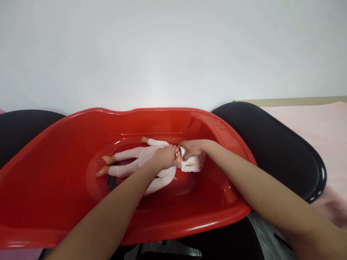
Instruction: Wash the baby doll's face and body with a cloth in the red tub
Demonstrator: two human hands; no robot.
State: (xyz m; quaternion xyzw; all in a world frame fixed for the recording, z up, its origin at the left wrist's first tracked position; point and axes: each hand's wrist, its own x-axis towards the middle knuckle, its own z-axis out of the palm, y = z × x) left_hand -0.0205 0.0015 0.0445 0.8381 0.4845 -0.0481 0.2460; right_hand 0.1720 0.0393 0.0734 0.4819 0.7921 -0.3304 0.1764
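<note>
A baby doll in pale, close-fitting clothes lies on its back in a red baby bathtub, its bare feet to the left and its head to the right. White cloth headwear with a small yellow and blue mark covers the top of the head, probably a cap. My left hand lies over the doll's upper chest, fingers curled at the chin and neck. With bent thumb and fingers, my right hand grips the headwear's edge by the forehead. Both hands partly hide the doll's face.
Black rounded chair seats or backs stand left and right of the tub. Under the doll's legs shows a dark item. A pink-covered surface is at the right, and a white wall rises behind.
</note>
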